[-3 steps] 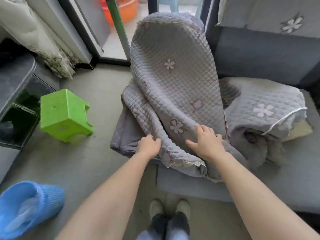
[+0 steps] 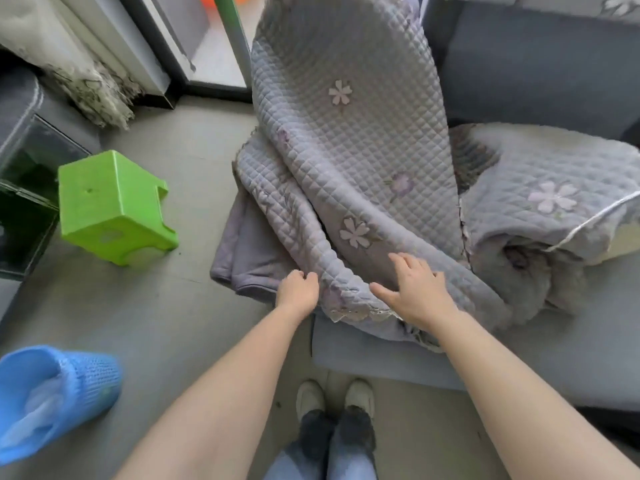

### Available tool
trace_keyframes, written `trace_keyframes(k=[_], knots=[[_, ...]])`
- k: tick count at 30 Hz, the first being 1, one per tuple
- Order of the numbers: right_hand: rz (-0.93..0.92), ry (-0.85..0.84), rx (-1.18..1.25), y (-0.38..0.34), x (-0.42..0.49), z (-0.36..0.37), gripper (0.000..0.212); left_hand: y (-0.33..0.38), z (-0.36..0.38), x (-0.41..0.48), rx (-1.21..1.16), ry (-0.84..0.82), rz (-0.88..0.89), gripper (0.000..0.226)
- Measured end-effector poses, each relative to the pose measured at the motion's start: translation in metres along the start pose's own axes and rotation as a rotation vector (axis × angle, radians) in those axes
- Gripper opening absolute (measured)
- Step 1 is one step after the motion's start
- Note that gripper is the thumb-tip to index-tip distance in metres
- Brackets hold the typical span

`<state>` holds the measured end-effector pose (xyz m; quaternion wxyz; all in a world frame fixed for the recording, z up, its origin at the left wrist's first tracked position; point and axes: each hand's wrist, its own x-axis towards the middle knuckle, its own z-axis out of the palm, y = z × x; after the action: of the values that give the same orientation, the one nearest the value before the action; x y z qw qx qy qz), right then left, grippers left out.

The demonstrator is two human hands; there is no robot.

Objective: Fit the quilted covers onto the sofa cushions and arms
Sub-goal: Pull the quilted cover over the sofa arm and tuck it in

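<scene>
1. Over the sofa's end, where the arm presumably stands (hidden under cloth): quilted cover, draped high, spilling in loose folds toward the floor and the seat cushion.
2. Left hand: fingers curled round the rolled fold near the hem, gripping it.
3. Right hand: fingers spread, thumb wide, flat on the cover just beside the lace-trimmed edge, pressing it down.
4. Further right on the seat: second cover, bunched in a heap, not yet fitted.
5. Step in hand, by the look of it: straightening and seating the arm cover, with the hem not yet square.
6. Next move likely calls for drawing the hem down and outward with the left hand, smoothing with the right, then tucking the inner edge beside the cushion.
7. Worth minding the slack folds on the floor side, apt to drag or twist.
8. Off to the left, well apart from the work: green stool and blue basket.
</scene>
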<state>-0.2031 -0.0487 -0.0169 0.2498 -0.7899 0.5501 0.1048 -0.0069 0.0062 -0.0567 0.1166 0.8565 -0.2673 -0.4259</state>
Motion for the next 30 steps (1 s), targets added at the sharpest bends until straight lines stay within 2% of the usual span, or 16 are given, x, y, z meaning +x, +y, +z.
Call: trace_keyframes(k=[3, 5, 6, 7, 9, 11, 14, 17, 19, 21, 24, 26, 30], knots=[[-0.051, -0.088, 0.048, 0.018, 0.004, 0.043, 0.095, -0.027, 0.030, 0.016, -0.260, 0.022, -0.111, 0.031], [-0.060, -0.170, -0.040, 0.029, 0.008, 0.067, 0.097, -0.037, 0.039, 0.026, -0.512, 0.053, -0.160, 0.024], [-0.051, -0.187, -0.070, 0.032, 0.010, 0.076, 0.085, -0.040, 0.042, 0.032, -0.640, 0.027, -0.184, 0.022], [-0.047, -0.169, -0.039, 0.034, 0.012, 0.083, 0.061, -0.041, 0.042, 0.035, -0.734, -0.019, -0.204, 0.020], [0.006, -0.078, 0.316, 0.032, 0.016, 0.083, 0.010, -0.038, 0.041, 0.039, -0.848, -0.125, -0.222, 0.020], [0.103, -0.013, 0.712, 0.029, 0.025, 0.070, 0.019, -0.033, 0.039, 0.046, -0.973, -0.225, -0.224, 0.018], [0.285, -0.024, 1.021, 0.034, 0.036, 0.038, 0.026, -0.013, 0.035, 0.047, -1.148, -0.377, -0.184, 0.027], [0.283, -0.210, 1.267, 0.037, 0.041, 0.002, 0.030, 0.014, 0.030, 0.042, -1.272, -0.476, -0.032, 0.037], [0.268, -0.338, 1.366, 0.036, 0.044, -0.018, 0.044, 0.033, 0.022, 0.040, -1.380, -0.521, 0.115, 0.035], [0.249, -0.381, 1.473, 0.034, 0.046, -0.036, 0.056, 0.053, 0.006, 0.039, -1.457, -0.553, 0.208, 0.033], [0.187, -0.366, 1.665, 0.028, 0.048, -0.060, 0.060, 0.078, -0.023, 0.031, -1.380, -0.544, 0.264, 0.042], [0.071, -0.390, 1.793, 0.021, 0.050, -0.076, 0.061, 0.092, -0.048, 0.020, -1.262, -0.528, 0.352, 0.046], [-0.074, -0.564, 1.890, -0.003, 0.056, -0.094, 0.066, 0.092, -0.119, 0.012, -1.254, -0.329, 0.600, 0.039]])
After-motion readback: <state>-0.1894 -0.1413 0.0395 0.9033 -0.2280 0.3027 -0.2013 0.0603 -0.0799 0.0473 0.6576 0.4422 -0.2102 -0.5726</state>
